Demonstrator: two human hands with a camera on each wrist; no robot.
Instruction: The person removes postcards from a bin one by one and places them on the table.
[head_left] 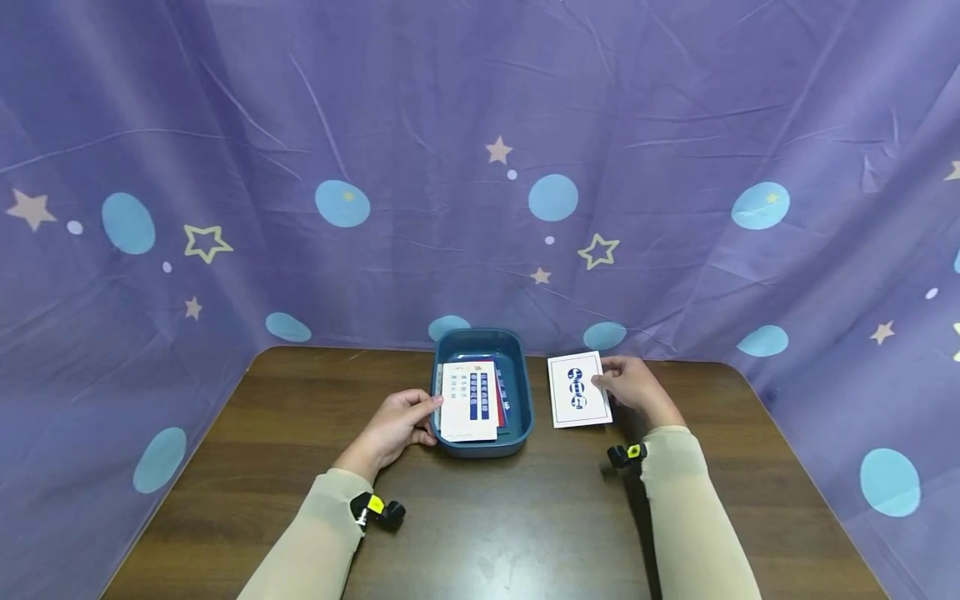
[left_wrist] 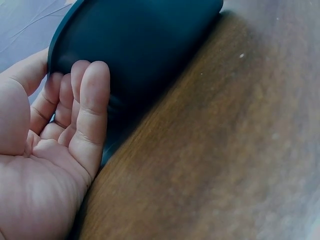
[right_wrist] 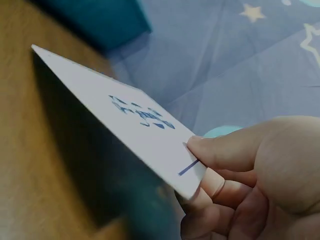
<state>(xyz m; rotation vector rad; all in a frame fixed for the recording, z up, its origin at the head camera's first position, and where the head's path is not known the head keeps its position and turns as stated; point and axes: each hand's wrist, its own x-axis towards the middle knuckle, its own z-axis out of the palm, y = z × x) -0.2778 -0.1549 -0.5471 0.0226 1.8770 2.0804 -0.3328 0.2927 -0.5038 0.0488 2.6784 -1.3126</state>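
Note:
A dark teal plastic box (head_left: 486, 451) stands at the far middle of the table. My left hand (head_left: 397, 429) grips its left side, thumb over the rim and fingers against the outer wall (left_wrist: 145, 40). Inside lies a small pile of printed cards, a white one with blue panels (head_left: 461, 404) uppermost and a red and blue edge showing beneath. To the right of the box, my right hand (head_left: 637, 390) pinches the right edge of a white card (head_left: 558, 392) with blue lettering and a thin border. In the right wrist view this card (right_wrist: 150, 145) is tilted, held off the table at the pinched end.
The brown wooden table (head_left: 510, 533) has its back edge against a purple curtain (head_left: 450, 125) patterned with stars and blue ovals. A black wrist device with a yellow mark (head_left: 377, 504) sits on the left sleeve; a similar one (head_left: 628, 454) is on the right.

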